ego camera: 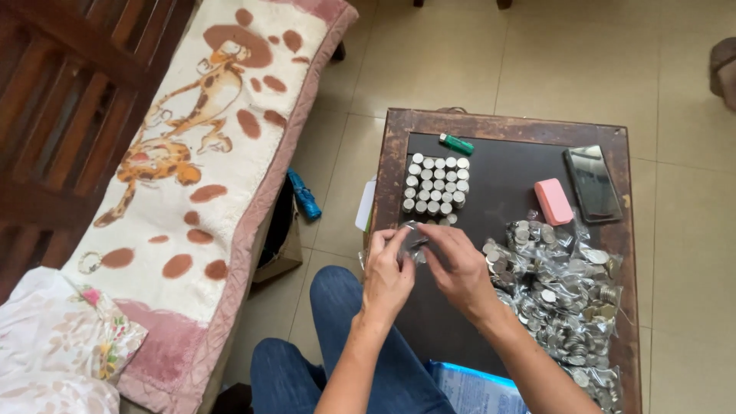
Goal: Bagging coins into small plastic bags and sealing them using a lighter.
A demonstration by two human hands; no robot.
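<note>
While both hands grip one small clear coin packet [412, 239] at the table's near left, left hand [386, 270] and right hand [460, 268] pinch it shut-fingered. Finished coin stacks [435, 186] stand far left; many bagged coins [563, 295] remain heaped right.

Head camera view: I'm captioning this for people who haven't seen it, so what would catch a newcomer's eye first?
Probably the heap of coins in clear bags along the right side of the small dark table, and the block of neat coin stacks at its far left. In front, the left hand and right hand meet over a small clear packet. A blanket with a cartoon animal covers the bed at left.
</note>
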